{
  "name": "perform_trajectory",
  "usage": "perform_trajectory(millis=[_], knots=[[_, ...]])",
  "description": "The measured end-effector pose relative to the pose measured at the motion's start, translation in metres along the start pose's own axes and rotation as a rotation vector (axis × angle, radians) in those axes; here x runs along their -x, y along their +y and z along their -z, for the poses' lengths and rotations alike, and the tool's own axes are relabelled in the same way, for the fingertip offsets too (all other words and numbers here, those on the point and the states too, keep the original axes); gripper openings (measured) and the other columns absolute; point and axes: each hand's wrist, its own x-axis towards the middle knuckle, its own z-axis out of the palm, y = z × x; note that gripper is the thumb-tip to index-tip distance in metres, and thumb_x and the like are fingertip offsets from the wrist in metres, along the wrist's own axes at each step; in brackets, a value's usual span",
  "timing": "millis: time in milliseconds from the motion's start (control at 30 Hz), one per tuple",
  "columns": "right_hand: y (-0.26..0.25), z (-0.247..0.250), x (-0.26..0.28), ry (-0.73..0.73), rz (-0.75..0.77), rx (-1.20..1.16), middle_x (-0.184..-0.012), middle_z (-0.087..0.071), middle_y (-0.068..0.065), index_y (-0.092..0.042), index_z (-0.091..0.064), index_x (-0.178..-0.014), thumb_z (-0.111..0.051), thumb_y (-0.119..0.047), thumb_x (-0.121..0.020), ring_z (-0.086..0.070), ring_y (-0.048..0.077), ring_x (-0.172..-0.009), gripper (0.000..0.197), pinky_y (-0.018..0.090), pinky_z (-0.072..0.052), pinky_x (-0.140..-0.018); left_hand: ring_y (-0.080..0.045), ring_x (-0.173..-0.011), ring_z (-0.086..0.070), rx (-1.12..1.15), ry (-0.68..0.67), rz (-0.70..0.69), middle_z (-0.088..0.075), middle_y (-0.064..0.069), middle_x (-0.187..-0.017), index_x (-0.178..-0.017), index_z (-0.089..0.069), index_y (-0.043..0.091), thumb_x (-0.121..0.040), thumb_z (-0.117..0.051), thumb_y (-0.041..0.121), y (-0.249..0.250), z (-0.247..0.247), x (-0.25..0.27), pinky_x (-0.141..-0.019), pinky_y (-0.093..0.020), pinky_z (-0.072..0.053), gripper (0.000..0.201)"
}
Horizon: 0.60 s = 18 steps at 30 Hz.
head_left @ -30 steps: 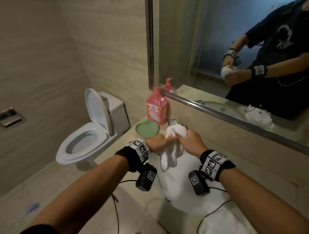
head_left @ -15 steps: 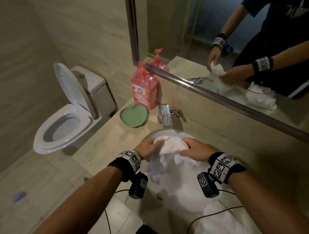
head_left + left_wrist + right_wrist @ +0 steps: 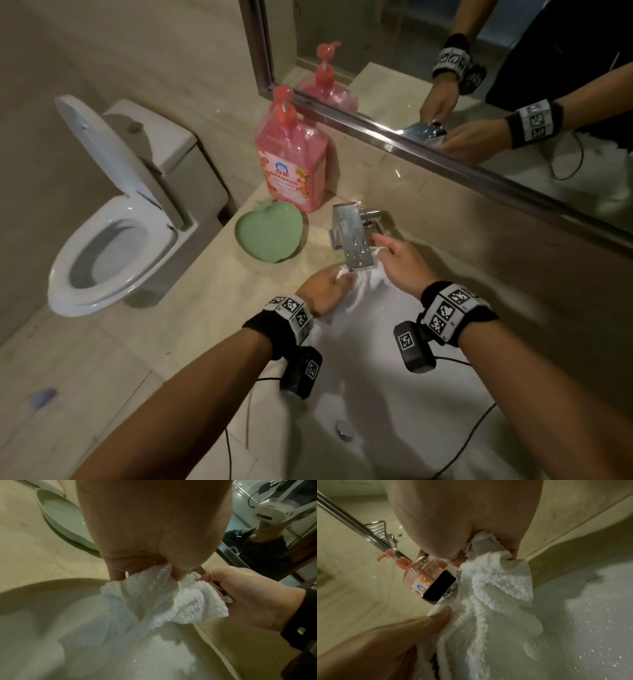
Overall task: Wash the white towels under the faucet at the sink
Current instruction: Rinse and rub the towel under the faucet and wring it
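While the toilet (image 3: 102, 240) stands off at the far left with its lid up, nothing there bears on the work; nearer in, on the counter (image 3: 191, 308), a green apple-shaped dish (image 3: 269, 234) lies just in front of a pink pump bottle (image 3: 291, 164) of soap. Next comes the left hand (image 3: 323, 291), its fingers curled and pinching one bunched edge of the white towel (image 3: 154, 599), which hangs between both hands just under the spout of the faucet (image 3: 352, 240) and droops toward the white sink (image 3: 376, 394). Whether water is running cannot be told, though droplets speckle the basin. To the right, the right hand (image 3: 402, 263) grips the towel's other edge, fingers curled around the cloth, close beside the faucet body. To do this step well, I would judge that the hands should spread the cloth so more of it sits under the outlet, since a tight bunch would wet only its outer folds. Rubbing one gathered edge against the other, then shifting the grip along the fabric, should clean it evenly. Keeping the towel low inside the basin would limit splashing onto the counter. Above and furthest right, the mirror (image 3: 513, 102) reflects both hands.
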Motion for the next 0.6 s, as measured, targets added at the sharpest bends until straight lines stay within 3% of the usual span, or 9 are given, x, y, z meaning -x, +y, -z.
perform_trajectory(millis=[67, 100, 200, 300, 333, 400, 500, 533, 600], knots=[[0.003, -0.005, -0.001, 0.028, 0.005, -0.034, -0.159, -0.042, 0.002, -0.016, -0.039, -0.156, -0.037, -0.014, -0.106, -0.049, 0.018, -0.13, 0.05, 0.032, -0.036, -0.109, 0.013, -0.078, -0.055, 0.057, -0.01, -0.031, -0.057, 0.017, -0.101, -0.128, -0.056, 0.025, -0.103, -0.039, 0.046, -0.001, -0.001, -0.005, -0.061, 0.008, -0.031, 0.037], [0.005, -0.006, -0.001, 0.037, 0.008, -0.052, -0.158, -0.043, 0.002, -0.015, -0.039, -0.156, -0.037, -0.014, -0.106, -0.051, 0.016, -0.121, 0.05, 0.031, -0.038, -0.104, 0.015, -0.079, -0.055, 0.082, -0.019, -0.052, -0.059, 0.017, -0.102, -0.127, -0.055, 0.024, -0.101, -0.041, 0.048, -0.002, -0.002, -0.007, -0.063, 0.006, -0.032, 0.038], [0.008, -0.003, -0.004, 0.09, -0.006, -0.08, -0.157, -0.046, 0.003, -0.012, -0.044, -0.153, -0.038, -0.009, -0.104, -0.049, 0.018, -0.135, 0.049, 0.028, -0.037, -0.11, -0.004, -0.1, -0.057, 0.082, -0.069, -0.044, -0.063, 0.006, -0.121, -0.131, -0.052, 0.022, -0.098, -0.044, 0.047, -0.005, -0.002, -0.017, -0.081, -0.01, -0.038, 0.042], [0.011, 0.005, -0.007, 0.107, -0.022, -0.078, -0.154, -0.049, 0.003, -0.014, -0.049, -0.15, -0.037, -0.007, -0.103, -0.047, 0.015, -0.139, 0.048, 0.026, -0.035, -0.113, 0.0, -0.092, -0.061, 0.115, -0.134, 0.003, -0.066, 0.011, -0.103, -0.121, -0.056, 0.03, -0.1, -0.046, 0.032, -0.007, -0.008, -0.028, -0.075, -0.006, -0.043, 0.024], [0.013, 0.007, -0.008, 0.099, -0.021, -0.064, -0.153, -0.05, 0.003, -0.014, -0.049, -0.15, -0.037, -0.007, -0.103, -0.053, 0.01, -0.131, 0.048, 0.026, -0.04, -0.109, -0.004, -0.092, -0.064, 0.095, -0.145, 0.021, -0.068, 0.01, -0.099, -0.116, -0.059, 0.032, -0.099, -0.045, 0.035, -0.006, -0.01, -0.031, -0.077, -0.011, -0.047, 0.023], [0.02, 0.009, -0.008, 0.073, -0.025, -0.015, -0.145, -0.057, 0.004, -0.015, -0.05, -0.148, -0.041, -0.01, -0.103, -0.063, 0.0, -0.104, 0.047, 0.017, -0.049, -0.087, -0.017, -0.095, -0.067, 0.041, -0.173, 0.028, -0.072, 0.001, -0.1, -0.106, -0.063, 0.028, -0.094, -0.04, 0.043, -0.002, -0.015, -0.035, -0.085, -0.029, -0.053, 0.03], [0.033, 0.007, -0.004, 0.001, -0.062, 0.098, -0.101, -0.07, 0.003, -0.01, -0.063, -0.132, -0.049, -0.021, -0.104, -0.061, 0.006, -0.074, 0.033, 0.011, -0.046, -0.061, -0.023, -0.091, -0.066, 0.039, -0.16, 0.018, -0.071, -0.003, -0.095, -0.094, -0.064, 0.028, -0.091, -0.041, 0.049, 0.0, -0.015, -0.035, -0.086, -0.037, -0.055, 0.032], [0.037, 0.005, -0.002, -0.038, -0.071, 0.129, -0.095, -0.069, 0.004, -0.007, -0.065, -0.125, -0.051, -0.024, -0.105, -0.063, 0.011, -0.076, 0.03, 0.015, -0.049, -0.065, -0.023, -0.093, -0.067, 0.062, -0.139, 0.035, -0.072, -0.002, -0.097, -0.095, -0.065, 0.031, -0.091, -0.044, 0.05, -0.001, -0.013, -0.033, -0.086, -0.036, -0.055, 0.028], [0.042, -0.002, -0.001, -0.103, -0.102, 0.172, -0.104, -0.069, 0.011, -0.003, -0.065, -0.116, -0.055, -0.027, -0.103, -0.065, 0.025, -0.094, 0.029, 0.037, -0.053, -0.084, -0.025, -0.095, -0.067, 0.058, -0.078, 0.071, -0.072, -0.005, -0.103, -0.104, -0.065, 0.026, -0.096, -0.049, 0.043, -0.006, -0.006, -0.028, -0.085, -0.035, -0.055, 0.025]])
